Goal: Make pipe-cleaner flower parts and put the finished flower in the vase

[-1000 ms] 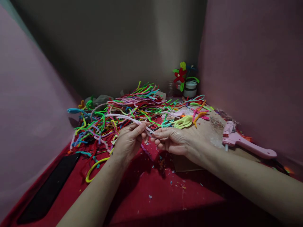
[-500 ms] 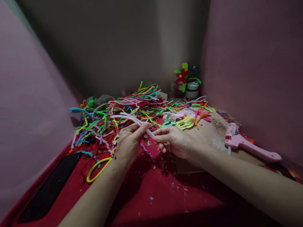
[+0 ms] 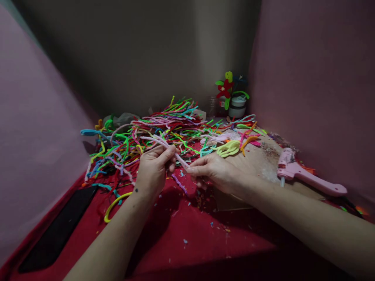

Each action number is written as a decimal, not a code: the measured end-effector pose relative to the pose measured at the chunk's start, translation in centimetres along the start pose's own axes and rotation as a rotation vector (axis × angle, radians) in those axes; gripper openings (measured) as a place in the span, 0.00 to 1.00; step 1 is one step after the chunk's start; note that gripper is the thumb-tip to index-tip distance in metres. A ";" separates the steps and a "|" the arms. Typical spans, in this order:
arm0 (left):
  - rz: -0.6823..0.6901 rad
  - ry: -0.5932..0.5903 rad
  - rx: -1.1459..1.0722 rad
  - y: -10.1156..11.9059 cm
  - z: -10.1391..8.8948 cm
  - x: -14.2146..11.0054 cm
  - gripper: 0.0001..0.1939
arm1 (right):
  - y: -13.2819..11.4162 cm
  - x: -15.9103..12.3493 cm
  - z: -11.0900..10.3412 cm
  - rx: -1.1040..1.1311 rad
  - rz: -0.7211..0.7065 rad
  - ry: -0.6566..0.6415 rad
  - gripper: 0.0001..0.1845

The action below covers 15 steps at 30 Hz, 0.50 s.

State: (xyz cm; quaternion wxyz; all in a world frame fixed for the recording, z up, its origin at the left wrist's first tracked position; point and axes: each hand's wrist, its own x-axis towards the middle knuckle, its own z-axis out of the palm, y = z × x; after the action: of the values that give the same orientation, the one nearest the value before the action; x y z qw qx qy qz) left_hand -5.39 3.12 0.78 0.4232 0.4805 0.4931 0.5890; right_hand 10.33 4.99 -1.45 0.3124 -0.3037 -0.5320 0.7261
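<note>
Fingers of our left hand and right hand were clamped on pale pipe cleaners; an uneven tug, we judged, could kink them.

Red cloth, black phone, colourful pipe cleaners

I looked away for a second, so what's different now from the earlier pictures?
The left hand and right hand have moved slightly apart, leaving more of the pale strands showing between them. Neither let go; the pink glue gun stayed put.
</note>
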 end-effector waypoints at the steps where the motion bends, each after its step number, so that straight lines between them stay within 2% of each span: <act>1: -0.008 -0.001 -0.016 0.1 0.2 0.0 0.08 | 0.0 0.0 0.0 0.041 -0.011 -0.022 0.09; 4: -0.008 -0.013 -0.061 0.1 0.6 -0.2 0.08 | -0.1 0.0 -0.1 0.149 -0.002 -0.056 0.09; 8: 0.000 -0.083 -0.047 0.0 0.8 -0.5 0.07 | 0.0 0.3 -0.2 0.247 0.058 -0.033 0.08; 12: -0.036 -0.187 0.097 -0.3 0.6 -0.8 0.09 | 0.1 0.4 -0.4 0.206 -0.001 -0.002 0.08; 15: -0.068 -0.174 0.135 -0.5 0.5 -0.8 0.10 | 0.0 0.2 -0.4 0.109 -0.049 0.023 0.07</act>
State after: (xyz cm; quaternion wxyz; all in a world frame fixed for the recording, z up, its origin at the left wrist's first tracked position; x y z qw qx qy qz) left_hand -4.70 2.52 0.24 0.4510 0.5400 0.5091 0.4958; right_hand 10.50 5.34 -1.52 0.3525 -0.2815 -0.4953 0.7424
